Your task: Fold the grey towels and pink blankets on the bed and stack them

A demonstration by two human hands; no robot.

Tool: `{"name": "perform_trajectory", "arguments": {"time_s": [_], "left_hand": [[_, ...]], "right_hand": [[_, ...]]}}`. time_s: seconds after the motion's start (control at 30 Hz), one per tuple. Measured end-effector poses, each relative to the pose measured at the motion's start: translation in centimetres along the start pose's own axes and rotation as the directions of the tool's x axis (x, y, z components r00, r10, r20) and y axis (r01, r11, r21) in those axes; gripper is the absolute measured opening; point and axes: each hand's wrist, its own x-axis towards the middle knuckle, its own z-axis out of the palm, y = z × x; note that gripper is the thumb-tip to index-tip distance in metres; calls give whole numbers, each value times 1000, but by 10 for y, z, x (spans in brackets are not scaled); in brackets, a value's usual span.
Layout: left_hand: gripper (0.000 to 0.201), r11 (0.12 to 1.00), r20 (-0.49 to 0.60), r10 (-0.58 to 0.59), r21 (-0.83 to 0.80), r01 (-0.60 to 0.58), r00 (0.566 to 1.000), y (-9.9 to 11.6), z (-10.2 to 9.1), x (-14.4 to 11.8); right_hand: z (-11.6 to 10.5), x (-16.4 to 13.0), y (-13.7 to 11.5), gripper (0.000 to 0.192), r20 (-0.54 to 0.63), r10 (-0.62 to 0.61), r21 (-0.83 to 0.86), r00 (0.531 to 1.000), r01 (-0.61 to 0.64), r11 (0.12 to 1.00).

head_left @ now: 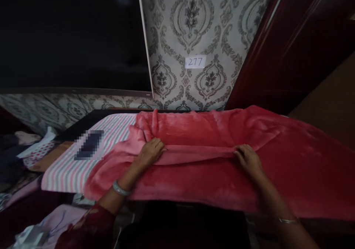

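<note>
Along a raised fold near the middle of the red fleece blanket [210, 156], the left hand [149, 153] lies with its fingers curled over the fold's left end, while the right hand [248, 161] pinches the fold's right end between thumb and fingers. That blanket is spread across a table, draping over the near edge and covering part of a pink-and-white striped cloth [69, 164] on which a blurred dark flat object [89, 144] rests. Behind, patterned wallpaper carries a small label reading 277 [195, 61], beside a dark screen [72, 38].
</note>
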Motion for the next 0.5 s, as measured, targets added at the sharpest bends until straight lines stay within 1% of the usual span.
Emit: {"name": "perform_trajectory", "arguments": {"time_s": [0.1,0.2,0.27,0.37,0.43,0.47,0.5], "left_hand": [[23,1000,125,-17,-23,20,992,4,0,-5],[17,996,260,-77,-23,86,962,7,-1,-7],[15,992,310,-109,-30,124,944,10,-5,-8],[15,983,339,-131,-75,165,932,11,-15,-10],[18,969,326,-169,-118,218,930,4,-23,-13],[20,954,306,-218,-134,268,927,-3,-28,-15],[22,929,278,-298,-135,344,913,-12,-33,-17]], "right_hand": [[4,-18,0,31,37,40,22,999,-40,999],[11,-28,3,33,42,95,40,995,-97,994],[14,-31,6,35,45,121,40,992,-123,992],[17,-34,11,37,41,129,42,991,-131,990],[19,-35,15,38,30,122,41,992,-123,992],[19,-36,17,38,28,114,41,993,-115,992],[20,-37,19,39,27,107,41,994,-108,993]]}}
